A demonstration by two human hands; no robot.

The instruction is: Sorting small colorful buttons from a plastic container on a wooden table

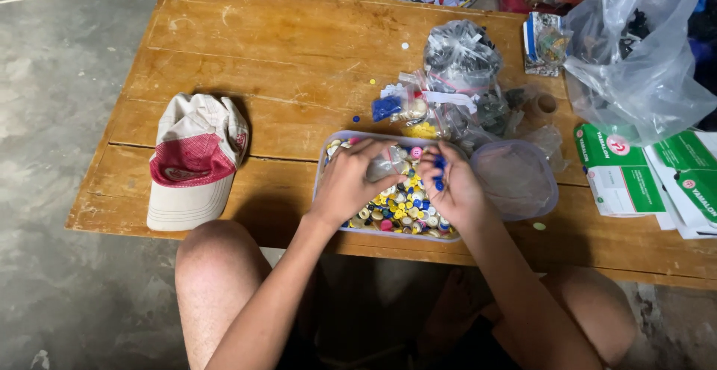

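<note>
Now both hands work over a clear plastic tray [326,162] heaped with small coloured buttons [399,209]. The left hand [349,183] pinches a small clear bag [388,162] at its fingertips, just beside the right hand [452,185], whose fingers close narrowly on a few blue buttons [439,170]. If the bag mouth sags shut between the fingers, I judge the blue buttons could drop back into the heap below, or bounce onto the wooden table [284,49].
</note>
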